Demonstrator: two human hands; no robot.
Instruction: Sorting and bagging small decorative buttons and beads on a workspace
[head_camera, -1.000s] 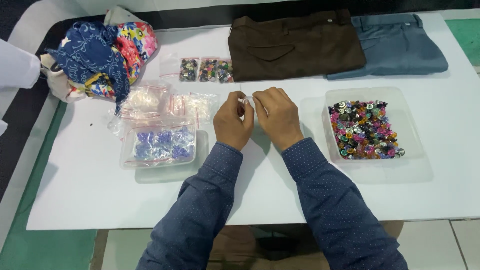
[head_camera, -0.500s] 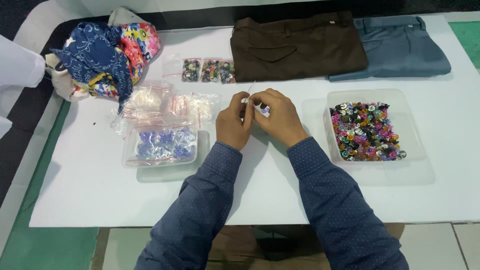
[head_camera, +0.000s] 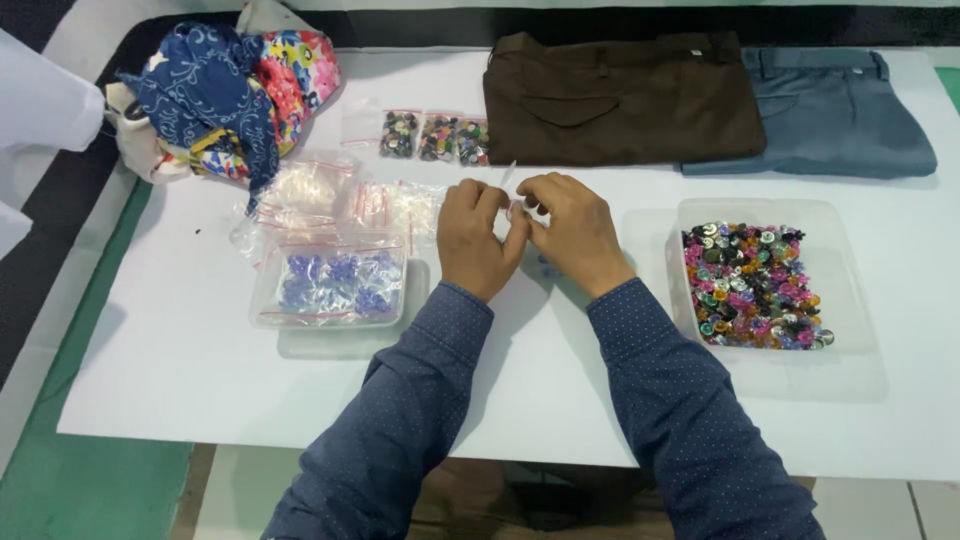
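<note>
My left hand (head_camera: 475, 238) and my right hand (head_camera: 570, 232) meet over the middle of the white table (head_camera: 200, 380). Both pinch a small clear plastic bag (head_camera: 510, 190) between their fingertips; its top corner sticks up between them. What the bag holds is hidden by my fingers. A clear tray (head_camera: 860, 330) full of mixed coloured buttons (head_camera: 752, 285) lies just right of my right hand. A clear tray with bags of blue buttons (head_camera: 335, 283) lies left of my left hand.
Empty clear bags (head_camera: 340, 200) are heaped behind the left tray. Three filled button bags (head_camera: 435, 137) lie further back. Folded brown trousers (head_camera: 620, 95) and blue-grey trousers (head_camera: 835, 110) lie along the far edge. A bundle of patterned cloth (head_camera: 225, 85) sits at the far left.
My hands have stayed together on the small bag, working it between the fingertips. The bag's corner now sticks up between them. Nothing else on the table has moved.
</note>
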